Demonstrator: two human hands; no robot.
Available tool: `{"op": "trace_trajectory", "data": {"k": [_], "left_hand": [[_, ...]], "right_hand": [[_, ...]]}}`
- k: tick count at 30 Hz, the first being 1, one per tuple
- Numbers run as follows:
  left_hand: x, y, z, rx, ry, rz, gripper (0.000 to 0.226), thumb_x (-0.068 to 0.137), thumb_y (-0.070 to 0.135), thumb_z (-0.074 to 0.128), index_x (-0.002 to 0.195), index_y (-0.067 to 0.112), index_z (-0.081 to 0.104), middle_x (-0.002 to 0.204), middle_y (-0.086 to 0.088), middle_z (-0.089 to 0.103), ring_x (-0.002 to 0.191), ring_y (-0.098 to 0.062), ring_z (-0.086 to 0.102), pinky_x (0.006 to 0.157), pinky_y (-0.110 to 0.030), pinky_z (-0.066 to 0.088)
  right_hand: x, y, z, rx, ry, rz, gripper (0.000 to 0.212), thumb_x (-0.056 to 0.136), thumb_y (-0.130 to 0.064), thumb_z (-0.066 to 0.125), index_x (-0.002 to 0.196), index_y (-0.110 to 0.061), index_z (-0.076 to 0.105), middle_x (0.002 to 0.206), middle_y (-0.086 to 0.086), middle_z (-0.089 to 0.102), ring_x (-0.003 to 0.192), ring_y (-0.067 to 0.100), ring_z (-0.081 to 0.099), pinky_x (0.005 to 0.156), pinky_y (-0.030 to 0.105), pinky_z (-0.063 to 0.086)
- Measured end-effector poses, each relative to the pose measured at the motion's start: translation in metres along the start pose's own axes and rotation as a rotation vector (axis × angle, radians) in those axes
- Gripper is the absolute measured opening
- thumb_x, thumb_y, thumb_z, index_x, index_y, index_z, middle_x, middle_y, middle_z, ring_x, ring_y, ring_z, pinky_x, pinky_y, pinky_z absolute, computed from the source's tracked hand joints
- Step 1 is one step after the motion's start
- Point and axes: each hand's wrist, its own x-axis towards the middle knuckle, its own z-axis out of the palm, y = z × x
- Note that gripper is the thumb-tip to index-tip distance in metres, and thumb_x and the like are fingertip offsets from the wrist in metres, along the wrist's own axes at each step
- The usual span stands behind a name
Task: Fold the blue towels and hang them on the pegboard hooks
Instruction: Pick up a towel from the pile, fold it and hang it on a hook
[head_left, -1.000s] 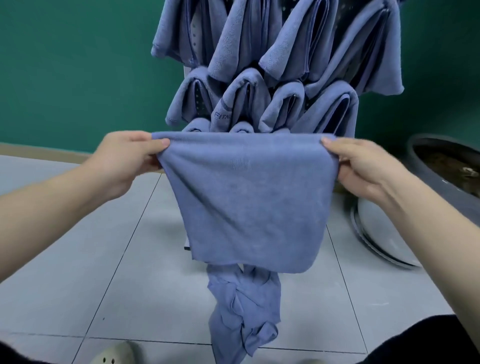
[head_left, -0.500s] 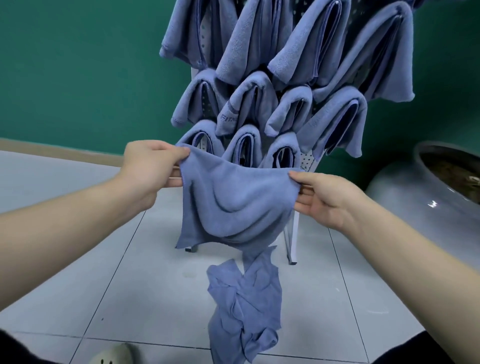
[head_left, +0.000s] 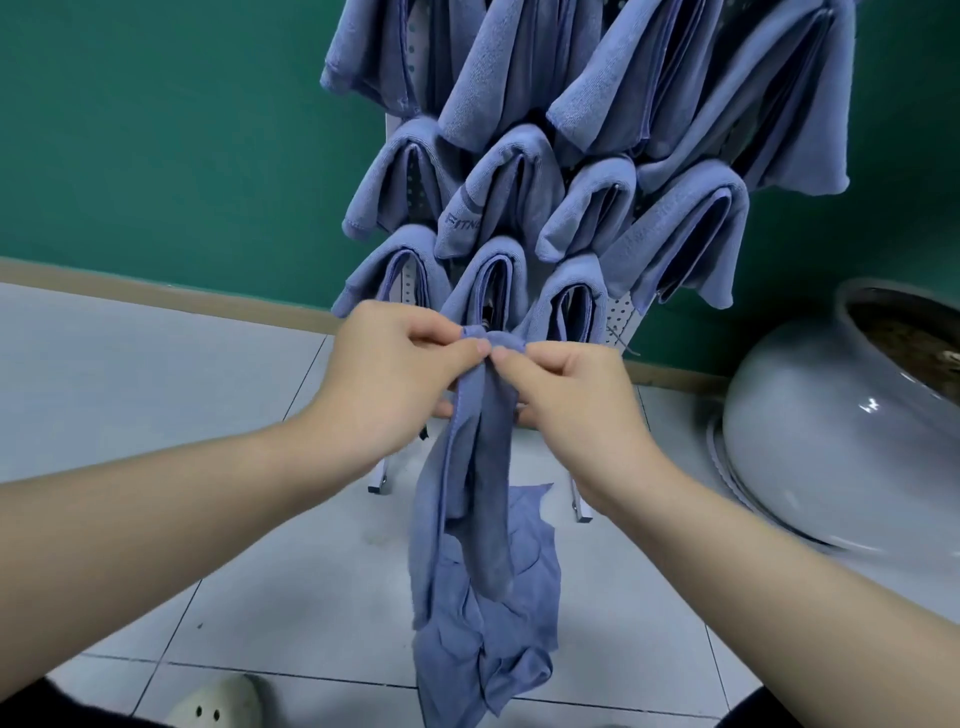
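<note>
Much of the white pegboard (head_left: 621, 314) is hidden behind the folded towels (head_left: 524, 171) that crowd it in rows; only strips of perforated panel and its two feet show, and the hooks cannot be made out. The top row is cut off by the upper edge. The fingers behind the held cloth are hidden too.

The left hand (head_left: 397, 374) and right hand (head_left: 569, 400) meet in front of the lowest row, thumbs nearly touching, each pinching the top of one blue towel (head_left: 467, 499) with curled fingers. It hangs from that pinch in a long narrow fold, doubled lengthways, edges loose and uneven.

On the bottom row, bare pegboard shows at the right, past the third hanging towel. A large grey ceramic pot (head_left: 810, 447) stands to the right, partly out of frame. The tiled floor (head_left: 171, 395) lies open to the left.

Below the held towel a crumpled pile of blue cloth (head_left: 493, 639) lies on the floor, near a pale shoe (head_left: 218, 704) at the bottom edge.
</note>
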Motion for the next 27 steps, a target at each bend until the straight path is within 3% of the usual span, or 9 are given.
{"op": "trace_trajectory", "data": {"k": [2, 5, 10, 13, 17, 20, 22, 24, 27], "left_hand": [[-0.008, -0.005, 0.006, -0.004, -0.012, 0.017, 0.016, 0.094, 0.009, 0.072, 0.082, 0.017, 0.079, 0.075, -0.004, 0.078, 0.069, -0.012, 0.075, 0.06, -0.026, 0.061], [-0.017, -0.01, 0.009, -0.024, -0.048, 0.031, 0.028, 0.098, 0.007, 0.066, 0.083, 0.027, 0.078, 0.081, 0.003, 0.079, 0.077, -0.01, 0.076, 0.065, -0.021, 0.061], [-0.018, -0.015, 0.007, 0.092, -0.074, 0.112, 0.026, 0.1, 0.006, 0.061, 0.098, 0.021, 0.082, 0.09, 0.002, 0.08, 0.084, -0.017, 0.077, 0.081, -0.037, 0.064], [-0.02, -0.014, 0.008, 0.041, -0.101, 0.096, 0.03, 0.1, -0.002, 0.057, 0.105, 0.016, 0.081, 0.096, -0.002, 0.08, 0.088, -0.016, 0.077, 0.079, -0.03, 0.064], [-0.017, -0.008, 0.004, -0.046, -0.084, 0.129, 0.022, 0.093, -0.002, 0.068, 0.092, 0.017, 0.079, 0.084, 0.0, 0.079, 0.076, -0.015, 0.076, 0.072, -0.026, 0.063], [-0.011, -0.006, 0.0, 0.057, -0.048, 0.206, 0.007, 0.085, 0.01, 0.078, 0.085, 0.016, 0.076, 0.071, 0.005, 0.073, 0.063, -0.018, 0.066, 0.066, -0.037, 0.062], [-0.005, -0.006, -0.001, 0.162, -0.023, 0.272, 0.011, 0.081, 0.019, 0.08, 0.082, 0.018, 0.069, 0.069, 0.008, 0.066, 0.062, -0.01, 0.056, 0.06, -0.026, 0.053], [0.001, -0.007, -0.004, 0.255, -0.025, 0.337, 0.025, 0.077, 0.032, 0.085, 0.09, 0.021, 0.066, 0.081, 0.009, 0.065, 0.07, -0.004, 0.056, 0.065, -0.015, 0.045], [0.013, -0.002, -0.015, 0.389, -0.19, 0.374, 0.055, 0.071, 0.052, 0.086, 0.116, 0.028, 0.065, 0.111, 0.016, 0.066, 0.106, 0.004, 0.06, 0.089, -0.011, 0.044]], "right_hand": [[-0.004, 0.0, 0.002, -0.117, -0.016, -0.072, 0.048, 0.097, -0.018, 0.067, 0.062, 0.007, 0.047, 0.058, 0.017, 0.035, 0.06, 0.02, 0.033, 0.06, 0.03, 0.035], [-0.008, -0.002, -0.001, -0.196, -0.036, -0.092, 0.049, 0.1, -0.015, 0.065, 0.056, -0.003, 0.045, 0.054, 0.001, 0.03, 0.054, 0.011, 0.025, 0.051, 0.027, 0.021], [-0.01, -0.001, -0.004, -0.252, -0.042, -0.11, 0.047, 0.103, -0.016, 0.06, 0.061, 0.002, 0.052, 0.051, -0.008, 0.029, 0.049, 0.008, 0.024, 0.048, 0.021, 0.02], [-0.012, -0.002, -0.005, -0.264, -0.035, -0.122, 0.05, 0.105, -0.019, 0.057, 0.056, -0.009, 0.051, 0.046, -0.013, 0.029, 0.045, 0.008, 0.027, 0.047, 0.018, 0.02], [-0.014, -0.006, -0.007, -0.229, -0.037, -0.156, 0.048, 0.107, -0.026, 0.054, 0.072, 0.005, 0.065, 0.049, -0.011, 0.03, 0.047, 0.008, 0.028, 0.05, 0.021, 0.023], [-0.016, -0.009, -0.005, -0.127, -0.075, -0.16, 0.046, 0.105, -0.031, 0.058, 0.079, 0.005, 0.068, 0.053, 0.0, 0.043, 0.058, 0.008, 0.037, 0.06, 0.028, 0.029], [-0.016, -0.009, -0.004, -0.069, -0.101, -0.158, 0.042, 0.101, -0.035, 0.062, 0.086, 0.003, 0.073, 0.07, 0.026, 0.062, 0.071, 0.015, 0.048, 0.069, 0.032, 0.036], [-0.013, -0.011, -0.006, -0.076, -0.091, -0.174, 0.046, 0.096, -0.04, 0.06, 0.082, 0.003, 0.07, 0.07, 0.027, 0.058, 0.071, 0.019, 0.046, 0.07, 0.036, 0.037], [-0.01, -0.018, -0.013, -0.13, -0.096, -0.218, 0.048, 0.101, -0.036, 0.058, 0.072, 0.003, 0.059, 0.064, 0.017, 0.04, 0.064, 0.018, 0.038, 0.063, 0.034, 0.031]]}}
